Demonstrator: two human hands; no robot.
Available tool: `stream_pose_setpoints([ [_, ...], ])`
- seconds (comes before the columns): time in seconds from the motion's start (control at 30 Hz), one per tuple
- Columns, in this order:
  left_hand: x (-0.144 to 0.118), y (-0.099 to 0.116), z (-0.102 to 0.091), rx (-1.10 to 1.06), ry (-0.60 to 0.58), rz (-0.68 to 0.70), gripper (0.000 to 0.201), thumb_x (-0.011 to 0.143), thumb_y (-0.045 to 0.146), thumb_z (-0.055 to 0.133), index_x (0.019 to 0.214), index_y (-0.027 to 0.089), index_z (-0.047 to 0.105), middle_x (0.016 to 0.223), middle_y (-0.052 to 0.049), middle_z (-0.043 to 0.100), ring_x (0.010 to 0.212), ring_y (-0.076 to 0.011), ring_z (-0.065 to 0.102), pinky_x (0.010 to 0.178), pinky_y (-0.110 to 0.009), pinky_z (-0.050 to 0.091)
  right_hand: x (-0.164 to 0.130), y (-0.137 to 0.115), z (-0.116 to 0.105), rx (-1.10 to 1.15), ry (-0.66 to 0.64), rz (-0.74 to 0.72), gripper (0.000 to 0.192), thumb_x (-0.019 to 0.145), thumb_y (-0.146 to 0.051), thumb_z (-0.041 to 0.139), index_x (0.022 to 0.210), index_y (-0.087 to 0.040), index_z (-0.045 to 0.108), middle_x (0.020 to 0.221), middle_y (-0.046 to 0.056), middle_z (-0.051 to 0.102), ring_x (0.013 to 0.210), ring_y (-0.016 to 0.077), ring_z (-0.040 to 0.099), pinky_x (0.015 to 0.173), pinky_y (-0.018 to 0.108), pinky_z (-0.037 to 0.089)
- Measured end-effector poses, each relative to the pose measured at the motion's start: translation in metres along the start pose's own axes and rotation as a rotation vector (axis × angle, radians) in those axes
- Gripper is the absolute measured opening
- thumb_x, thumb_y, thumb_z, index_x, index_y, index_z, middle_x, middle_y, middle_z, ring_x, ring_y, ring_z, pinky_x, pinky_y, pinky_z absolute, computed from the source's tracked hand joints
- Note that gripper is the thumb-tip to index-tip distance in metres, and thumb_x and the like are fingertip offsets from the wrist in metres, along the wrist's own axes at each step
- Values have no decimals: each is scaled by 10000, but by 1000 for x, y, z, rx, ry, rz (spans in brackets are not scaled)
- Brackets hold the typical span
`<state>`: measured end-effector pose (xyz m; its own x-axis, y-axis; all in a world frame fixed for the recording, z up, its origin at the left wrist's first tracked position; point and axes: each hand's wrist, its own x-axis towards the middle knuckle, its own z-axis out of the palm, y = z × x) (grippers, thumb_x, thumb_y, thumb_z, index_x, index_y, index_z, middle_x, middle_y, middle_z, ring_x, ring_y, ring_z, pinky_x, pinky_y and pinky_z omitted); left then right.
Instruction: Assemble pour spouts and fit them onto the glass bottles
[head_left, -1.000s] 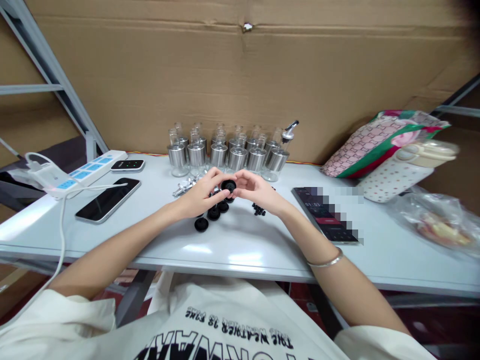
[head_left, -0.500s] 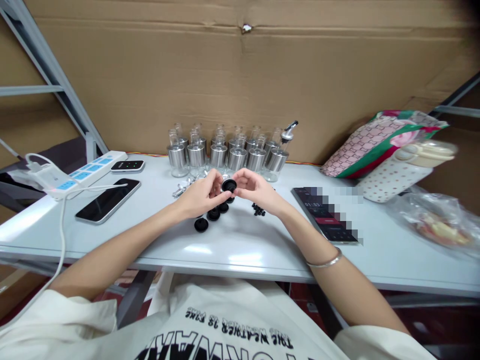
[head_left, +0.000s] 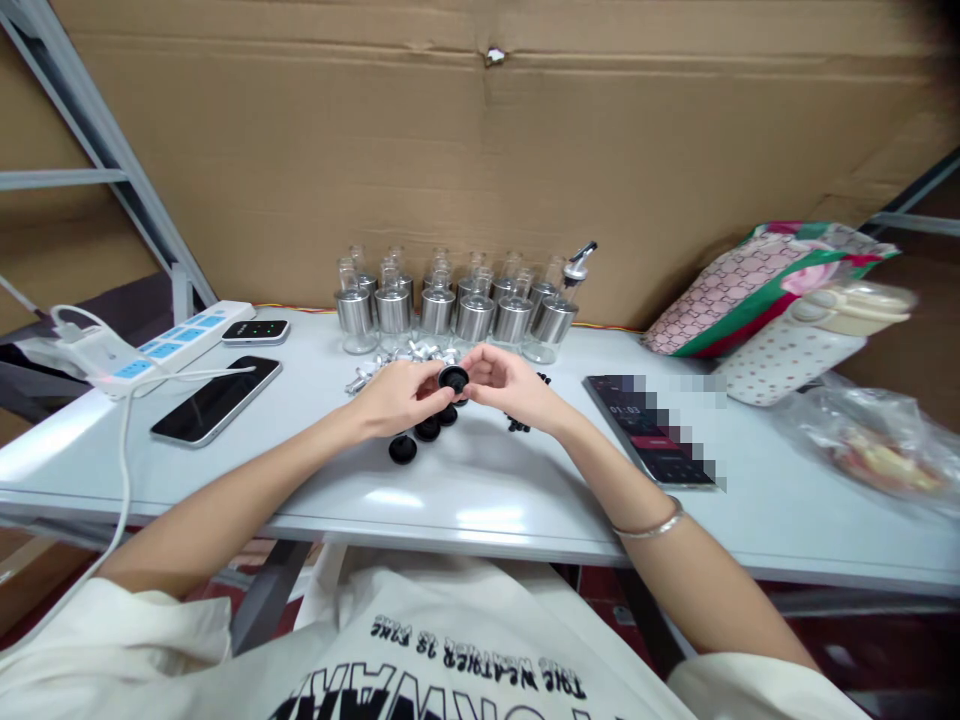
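Observation:
Between my two hands is a black bottle stopper with a silver rim (head_left: 454, 379), its dark side facing me. My left hand (head_left: 397, 396) pinches it from the left. The fingers of my right hand (head_left: 513, 386) are curled closed against its right side. Below my left hand, several more black stoppers (head_left: 403, 449) lie on the table. Small silver spout parts (head_left: 363, 378) are heaped behind that hand, partly hidden by it. Tiny black caps (head_left: 518, 425) lie beside and partly under my right hand.
Glass bottles with steel sleeves (head_left: 474, 318) stand in rows at the back; one at the right end carries a pourer (head_left: 576, 268). Phones (head_left: 217, 400) lie on both sides. A power strip (head_left: 180, 345), a dotted flask (head_left: 795, 350) and a plastic bag (head_left: 892, 450) flank the table.
The stopper has turned slightly and shifted a little to the left. My right fingers have moved slightly, with both hands still at the stopper.

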<state>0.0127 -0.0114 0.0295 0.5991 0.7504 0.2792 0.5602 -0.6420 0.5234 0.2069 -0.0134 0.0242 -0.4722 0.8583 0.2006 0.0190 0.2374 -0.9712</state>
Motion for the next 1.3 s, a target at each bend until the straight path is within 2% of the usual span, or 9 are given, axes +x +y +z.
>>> stream_pose_setpoints([
  [0.13, 0, 0, 1, 9, -3, -20, 290, 776, 417, 422, 728, 160, 547, 583, 25, 522, 521, -115, 446, 522, -234, 282, 0, 1, 2, -30, 8, 0, 263, 613, -175, 681, 811, -187, 508, 730, -13, 624, 688, 134, 604, 693, 292, 479],
  [0.3, 0, 1, 5, 6, 9, -49, 174, 698, 333, 459, 649, 168, 483, 554, 35, 513, 504, -111, 444, 520, -231, 290, -1, 0, 6, -136, 30, -33, 217, 604, -164, 623, 767, -191, 483, 673, -40, 552, 611, 113, 524, 586, 251, 413],
  [0.67, -1, 5, 6, 25, 82, -8, 177, 647, 317, 451, 550, 171, 420, 494, 43, 458, 472, -93, 386, 500, -228, 272, -3, -1, 11, -205, 63, -128, 196, 618, -190, 596, 714, -207, 426, 619, -70, 422, 515, 74, 363, 483, 224, 288],
  [0.93, -1, 7, 5, 24, 103, 3, 195, 654, 324, 427, 536, 171, 394, 471, 43, 407, 462, -87, 356, 508, -229, 258, -5, -3, 14, -175, 52, -125, 205, 640, -192, 588, 717, -207, 399, 680, -62, 423, 467, 48, 348, 430, 209, 228],
  [1.13, 0, 3, 4, 102, 100, 33, 197, 701, 329, 441, 581, 172, 444, 504, 33, 477, 484, -103, 416, 539, -238, 294, -3, 1, 11, -160, 50, -119, 212, 649, -180, 590, 741, -210, 401, 696, -66, 455, 453, 48, 390, 416, 203, 259],
  [1.23, 0, 1, 1, 207, 153, 74, 218, 757, 351, 447, 629, 174, 460, 557, 19, 538, 524, -120, 467, 596, -259, 335, 0, 6, 8, -73, 37, -102, 252, 668, -206, 625, 798, -215, 410, 745, -58, 509, 484, 73, 514, 453, 219, 373],
  [1.3, 0, -1, 0, 200, 175, 64, 234, 791, 381, 444, 682, 176, 474, 614, 9, 571, 552, -130, 504, 582, -255, 341, 1, 8, 5, -25, 38, -100, 294, 686, -260, 673, 832, -216, 422, 789, -42, 544, 552, 104, 590, 531, 256, 457],
])
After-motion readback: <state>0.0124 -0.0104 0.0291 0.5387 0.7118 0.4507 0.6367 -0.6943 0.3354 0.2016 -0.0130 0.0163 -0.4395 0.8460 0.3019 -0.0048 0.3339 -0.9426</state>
